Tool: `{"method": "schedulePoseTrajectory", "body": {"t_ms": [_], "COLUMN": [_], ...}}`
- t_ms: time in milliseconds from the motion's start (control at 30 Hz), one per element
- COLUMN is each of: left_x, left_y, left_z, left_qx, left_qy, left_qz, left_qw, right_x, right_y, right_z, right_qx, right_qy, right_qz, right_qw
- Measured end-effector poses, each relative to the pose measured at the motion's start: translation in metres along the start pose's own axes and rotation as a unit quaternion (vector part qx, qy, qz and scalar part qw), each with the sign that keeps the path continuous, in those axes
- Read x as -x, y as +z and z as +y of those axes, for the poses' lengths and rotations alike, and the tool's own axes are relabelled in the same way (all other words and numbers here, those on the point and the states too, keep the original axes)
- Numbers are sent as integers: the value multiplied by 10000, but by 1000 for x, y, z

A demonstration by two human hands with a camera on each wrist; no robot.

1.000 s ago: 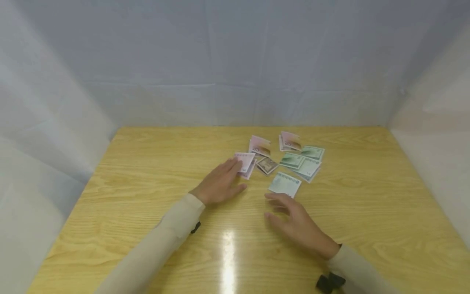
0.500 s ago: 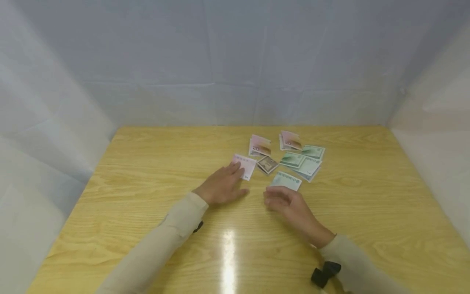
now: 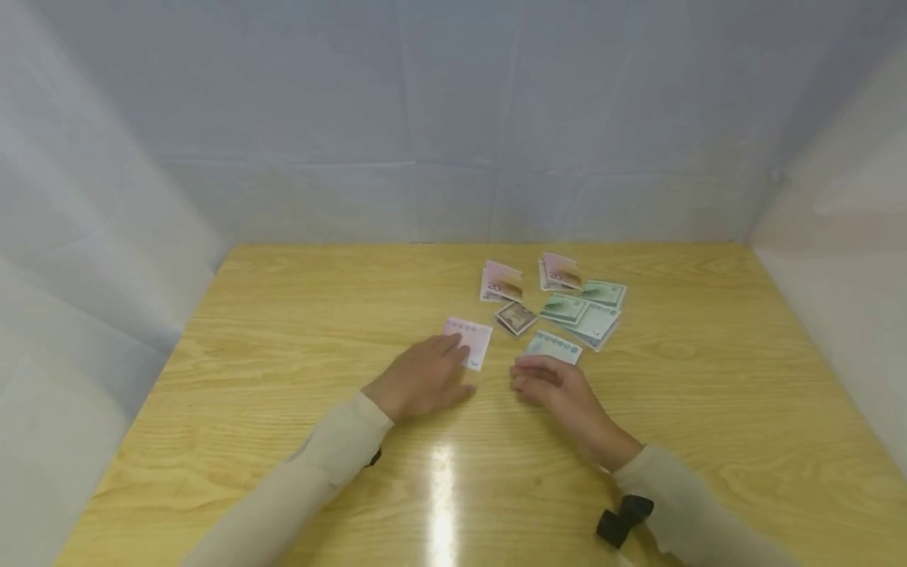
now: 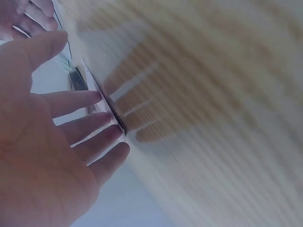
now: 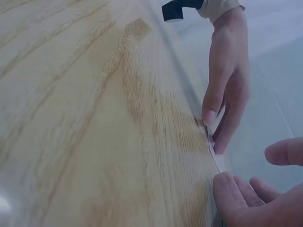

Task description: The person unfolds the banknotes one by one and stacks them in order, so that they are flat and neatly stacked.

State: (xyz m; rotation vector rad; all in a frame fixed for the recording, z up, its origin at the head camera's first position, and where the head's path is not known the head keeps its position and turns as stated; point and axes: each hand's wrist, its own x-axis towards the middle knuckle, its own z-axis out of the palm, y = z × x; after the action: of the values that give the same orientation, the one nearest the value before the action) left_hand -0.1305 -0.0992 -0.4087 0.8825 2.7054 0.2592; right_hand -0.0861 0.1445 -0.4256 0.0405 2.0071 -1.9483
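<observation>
In the head view, my left hand [image 3: 421, 378] rests its fingertips on a pink folded banknote [image 3: 473, 340]. Its fingers are extended, and the left wrist view shows them straight against the note's edge, thumb held apart. My right hand [image 3: 567, 394] lies at the near edge of a pale green folded banknote [image 3: 554, 346], covering part of it. Those fingers are loosely bent, with the thumb apart in the right wrist view; contact with the note is hard to tell. A brown folded banknote [image 3: 516, 318] lies just behind, between the two hands.
Two pink-brown folded notes marked 20 stand partly open at the back, one on the left [image 3: 503, 282] and one on the right [image 3: 562, 272]. Overlapping green folded notes [image 3: 595, 321] lie right of centre. A grey cloth wall [image 3: 453, 197] rises behind the wooden table [image 3: 319, 315].
My left hand has drawn the pink banknote toward me, away from the brown one. My right hand has moved slightly forward over the green banknote's near edge, its fingers more bent.
</observation>
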Motion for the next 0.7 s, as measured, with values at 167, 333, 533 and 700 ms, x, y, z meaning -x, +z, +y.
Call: {"method": "schedulePoseTrajectory", "body": {"t_ms": [167,333,533,700], "left_x": [11,22,31,37], "left_y": [3,6,11,13], "left_z": [6,11,18,21], "left_qx": [15,65,51,35], "left_qy": [27,124,228,342], "left_qz": [-25,3,41,81], "left_qw": [10000,9999,9997,9994], "right_x": [-2,-5,-6,-6], "right_y": [-1,0,0,0], "right_z": [1,2,2,1], "right_qx": [37,-91,-120,-123], "right_qy": [39,13,11,-9], "right_qz": [-8,-93,-167,-264], "right_qw": [10000,9999,9998,9996]}}
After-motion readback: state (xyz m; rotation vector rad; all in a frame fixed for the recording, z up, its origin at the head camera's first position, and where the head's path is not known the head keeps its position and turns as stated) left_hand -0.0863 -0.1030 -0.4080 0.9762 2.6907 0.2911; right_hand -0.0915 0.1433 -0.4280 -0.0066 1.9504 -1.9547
